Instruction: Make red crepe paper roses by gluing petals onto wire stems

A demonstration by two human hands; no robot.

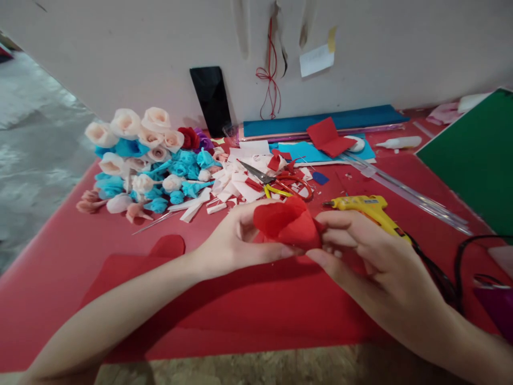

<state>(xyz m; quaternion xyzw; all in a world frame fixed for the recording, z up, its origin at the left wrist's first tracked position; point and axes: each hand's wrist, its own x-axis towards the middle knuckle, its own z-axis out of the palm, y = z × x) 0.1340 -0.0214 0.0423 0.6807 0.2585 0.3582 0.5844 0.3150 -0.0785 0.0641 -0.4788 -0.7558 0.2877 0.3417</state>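
Observation:
A red paper flower [290,224] with curved, overlapping petals is held between both hands above the table. My left hand [236,240] has its thumb below the petals and its fingers behind them, closed on the flower. At the flower's right side, my right hand [356,256] pinches its base with thumb and fingers. Beneath the hands lies a large red paper sheet [256,310]. A loose red petal piece [169,246] rests at the sheet's upper left edge.
Behind the hands are scissors [266,179] on paper scraps [236,184]. A yellow glue gun [360,206] lies by my right hand. Finished paper flowers [148,160] crowd the left. A black phone [210,101] leans on the wall; a green board [473,166] stands right.

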